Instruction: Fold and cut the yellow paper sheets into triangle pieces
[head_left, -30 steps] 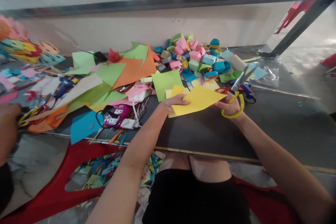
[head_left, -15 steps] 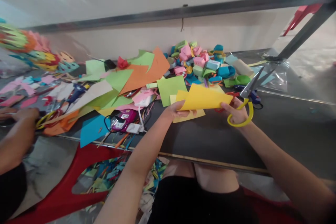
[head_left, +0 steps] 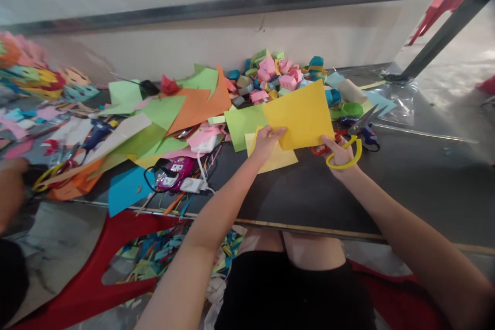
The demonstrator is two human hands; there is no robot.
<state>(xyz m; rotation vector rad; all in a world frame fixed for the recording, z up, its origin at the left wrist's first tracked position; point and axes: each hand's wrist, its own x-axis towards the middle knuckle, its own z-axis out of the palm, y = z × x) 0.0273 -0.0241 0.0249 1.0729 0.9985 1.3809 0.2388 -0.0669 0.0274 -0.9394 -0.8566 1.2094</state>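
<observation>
A: Left hand (head_left: 266, 143): state?

B: Grasping. It holds the lower left edge of a rectangular bright-yellow paper sheet (head_left: 300, 117).

A: Right hand (head_left: 340, 154)?

B: Grasping. Its fingertips pinch the sheet's lower right corner. The same hand carries steel scissors with yellow loop handles (head_left: 359, 148), blades parted, to the right of the heaped pile of small, multicoloured folded-paper boxes (head_left: 266, 68). Exact finger seating in the loops cannot be told.

A: Step in hand?

B: By judgement, positioning the sheet; the blades are clear of it.

A: Requirement for the next move?

B: Likely a steady two-handed hold. Any cut would first require the right hand to free the corner and seat the handles.

A: Sheet location?

B: Touching both hands, spanning between them, tilted up on the near side of the pile and screening part of it.
</observation>
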